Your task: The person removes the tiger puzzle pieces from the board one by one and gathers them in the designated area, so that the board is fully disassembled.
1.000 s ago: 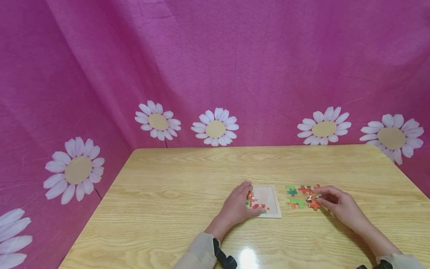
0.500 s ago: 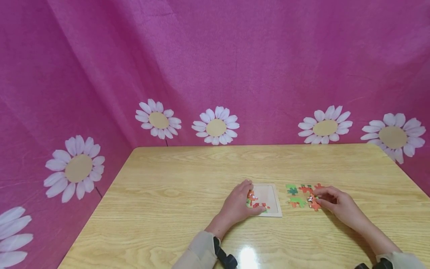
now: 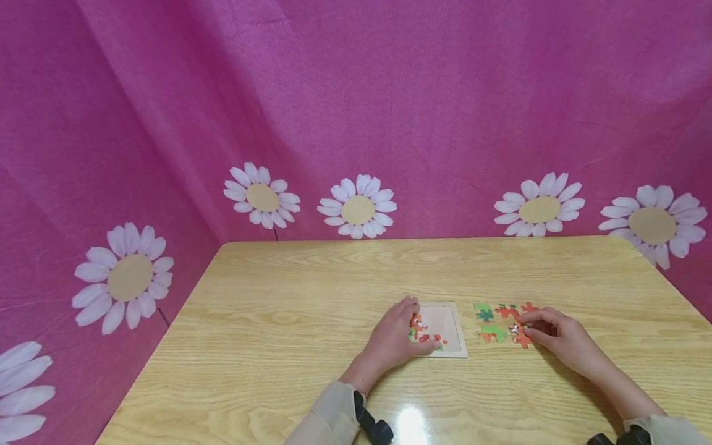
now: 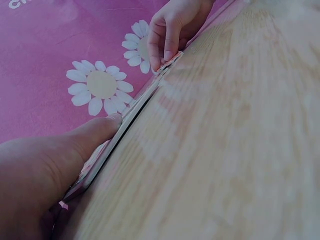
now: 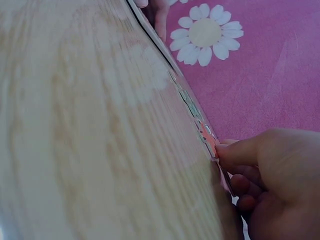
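The right hand (image 3: pixel 564 340) had its thumb and forefinger only a little apart, pinching the right edge of an orange-and-white flat jigsaw piece (image 3: pixel 521 339). This piece lay at nine o'clock from the hand, over the yellow wood-grain table (image 3: pixel 311 290); its long axis I could not tell. Further toward nine o'clock, past the green-and-orange flat jigsaw pieces (image 3: pixel 492 334), was the square, pale wooden puzzle tray (image 3: pixel 461 337), with bare floor on its right side. The left hand (image 3: pixel 389 334), curled around the tray's left side, was nearer to it.
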